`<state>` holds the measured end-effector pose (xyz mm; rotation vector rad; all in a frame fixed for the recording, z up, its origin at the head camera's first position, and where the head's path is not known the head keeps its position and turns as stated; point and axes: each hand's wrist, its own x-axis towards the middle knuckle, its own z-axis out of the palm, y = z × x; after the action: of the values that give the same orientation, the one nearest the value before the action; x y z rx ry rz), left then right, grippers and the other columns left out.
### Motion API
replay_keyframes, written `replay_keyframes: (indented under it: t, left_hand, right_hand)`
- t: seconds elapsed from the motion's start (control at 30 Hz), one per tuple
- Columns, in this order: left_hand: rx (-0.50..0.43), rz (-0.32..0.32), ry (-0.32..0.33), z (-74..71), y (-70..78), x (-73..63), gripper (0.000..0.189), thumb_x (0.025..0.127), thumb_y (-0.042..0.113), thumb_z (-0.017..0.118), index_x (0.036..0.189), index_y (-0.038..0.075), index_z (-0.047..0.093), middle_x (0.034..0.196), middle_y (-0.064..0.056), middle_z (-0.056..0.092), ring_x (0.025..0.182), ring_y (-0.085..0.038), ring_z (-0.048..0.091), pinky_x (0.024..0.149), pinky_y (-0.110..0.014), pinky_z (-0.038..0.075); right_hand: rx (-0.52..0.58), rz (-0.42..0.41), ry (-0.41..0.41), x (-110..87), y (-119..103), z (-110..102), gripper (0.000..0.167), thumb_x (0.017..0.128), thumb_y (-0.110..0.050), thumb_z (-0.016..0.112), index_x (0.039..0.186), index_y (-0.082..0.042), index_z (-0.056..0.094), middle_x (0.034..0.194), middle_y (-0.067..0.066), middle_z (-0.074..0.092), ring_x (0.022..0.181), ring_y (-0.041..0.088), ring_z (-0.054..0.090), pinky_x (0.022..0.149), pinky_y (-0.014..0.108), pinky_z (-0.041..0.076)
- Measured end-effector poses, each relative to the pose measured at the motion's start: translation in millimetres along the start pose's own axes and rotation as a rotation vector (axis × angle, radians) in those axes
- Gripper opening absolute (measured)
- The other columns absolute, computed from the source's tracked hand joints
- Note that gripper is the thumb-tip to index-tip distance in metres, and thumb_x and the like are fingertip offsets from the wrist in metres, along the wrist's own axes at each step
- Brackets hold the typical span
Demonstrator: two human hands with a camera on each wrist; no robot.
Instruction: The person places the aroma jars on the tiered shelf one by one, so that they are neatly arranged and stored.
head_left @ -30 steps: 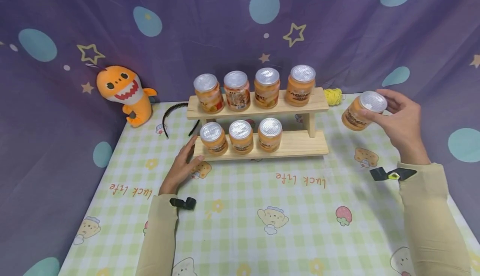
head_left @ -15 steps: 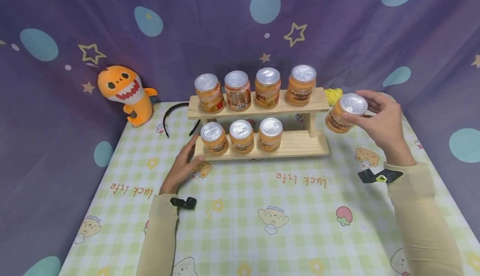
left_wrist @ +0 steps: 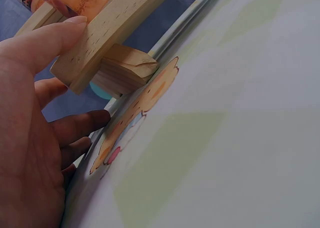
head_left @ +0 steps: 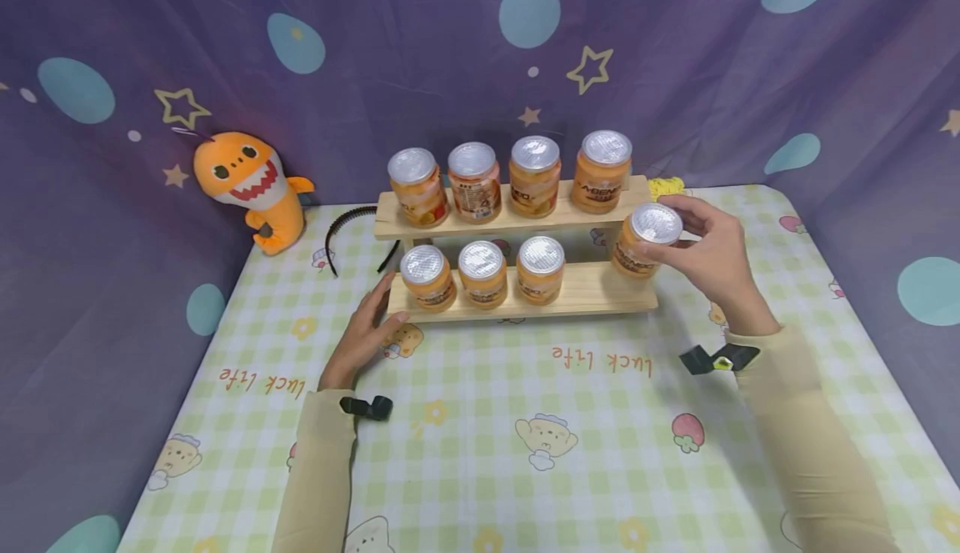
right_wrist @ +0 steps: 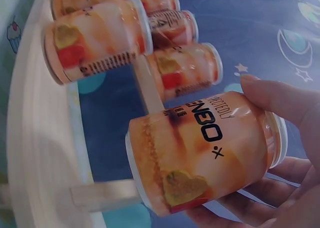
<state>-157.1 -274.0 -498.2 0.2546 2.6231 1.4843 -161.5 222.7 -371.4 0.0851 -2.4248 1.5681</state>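
Note:
My right hand (head_left: 716, 253) holds a jar (head_left: 637, 248) with an orange label and silver lid, thumb on one side and fingers on the other. It is slightly tilted over the right end of the lower board of a two-step wooden rack (head_left: 592, 286). In the right wrist view the held jar (right_wrist: 200, 153) shows black lettering and a heart-shaped fruit picture. My left hand (head_left: 363, 332) grips the rack's left end, with the thumb on the lower board (left_wrist: 107, 43) and a finger behind it. Three similar jars (head_left: 482, 273) stand on the lower board; several more (head_left: 534, 178) line the upper one.
An orange shark plush (head_left: 251, 186) leans at the back left. Beside it lies a black curved band (head_left: 337, 232), partly behind the rack. A bundle of yellow yarn (head_left: 666, 187) sits behind the rack's right end. A purple patterned curtain (head_left: 420, 52) borders the checked tablecloth (head_left: 480, 436).
My right hand has carried the jar leftward, from beyond the rack's right side to over its lower board. The left hand has stayed at the rack's left end.

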Motion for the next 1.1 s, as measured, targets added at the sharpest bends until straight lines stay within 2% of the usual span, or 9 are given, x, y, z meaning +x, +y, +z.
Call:
replay_keyframes:
  t: [0.2,0.33,0.57,0.63,0.77,0.87,1.1]
  left_hand:
    - [0.001,0.001,0.0,0.2,-0.4,-0.5,0.08,0.098,0.024,0.064,0.163,0.021,0.017,0.166,-0.016,0.026,0.152,-0.042,0.026,0.124,-0.062,0.015]
    - [0.001,-0.001,0.0,0.2,0.5,-1.7,0.08,0.098,0.025,0.064,0.163,0.022,0.017,0.166,-0.015,0.026,0.152,-0.04,0.027,0.124,-0.061,0.015]
    - [0.001,-0.004,-0.002,-0.2,1.9,-1.8,0.08,0.098,0.028,0.064,0.163,0.023,0.017,0.165,-0.015,0.026,0.152,-0.04,0.027,0.123,-0.063,0.015]
    - [0.005,-0.007,-0.002,-0.2,1.9,-1.8,0.081,0.098,0.029,0.064,0.163,0.024,0.017,0.165,-0.016,0.026,0.152,-0.04,0.027,0.123,-0.063,0.015]
    - [0.006,-0.015,-0.002,0.2,1.1,-1.9,0.081,0.098,0.029,0.065,0.163,0.026,0.016,0.165,-0.015,0.026,0.152,-0.04,0.026,0.123,-0.064,0.014]
    - [0.004,-0.015,-0.002,0.1,0.6,-1.5,0.081,0.098,0.029,0.065,0.162,0.026,0.017,0.165,-0.016,0.026,0.152,-0.041,0.027,0.123,-0.064,0.014]
    - [0.005,-0.012,0.002,0.0,-1.6,-0.2,0.08,0.098,0.025,0.065,0.162,0.024,0.017,0.165,-0.018,0.026,0.151,-0.041,0.028,0.124,-0.062,0.015]
  right_hand:
    - [0.003,-0.008,-0.039,-1.5,1.6,14.9,0.063,0.071,-0.008,0.09,0.129,-0.004,0.065,0.101,-0.028,0.064,0.094,-0.011,0.063,0.072,0.009,0.053]
    - [-0.014,-0.017,-0.061,-3.9,1.2,22.4,0.063,0.072,-0.01,0.089,0.13,-0.005,0.065,0.106,-0.021,0.066,0.094,-0.012,0.062,0.072,0.009,0.053]
    - [-0.041,0.009,-0.099,-8.0,2.3,34.2,0.062,0.072,-0.014,0.09,0.129,-0.006,0.065,0.118,0.012,0.071,0.094,-0.01,0.061,0.073,0.01,0.053]
    - [-0.048,0.015,-0.11,-8.9,3.8,36.7,0.063,0.072,-0.015,0.091,0.129,-0.006,0.065,0.121,0.018,0.07,0.095,-0.007,0.061,0.074,0.01,0.053]
    - [-0.054,0.029,-0.129,-9.7,7.3,40.8,0.066,0.071,-0.018,0.092,0.13,-0.008,0.065,0.125,0.017,0.069,0.103,0.01,0.065,0.076,0.013,0.054]
    - [-0.054,0.031,-0.142,-10.2,9.2,43.0,0.067,0.071,-0.019,0.092,0.131,-0.009,0.065,0.127,0.016,0.069,0.106,0.017,0.065,0.077,0.014,0.054]
    - [-0.047,0.024,-0.153,-10.7,12.5,47.1,0.067,0.071,-0.018,0.092,0.131,-0.006,0.064,0.127,0.017,0.069,0.101,0.007,0.062,0.077,0.011,0.053]
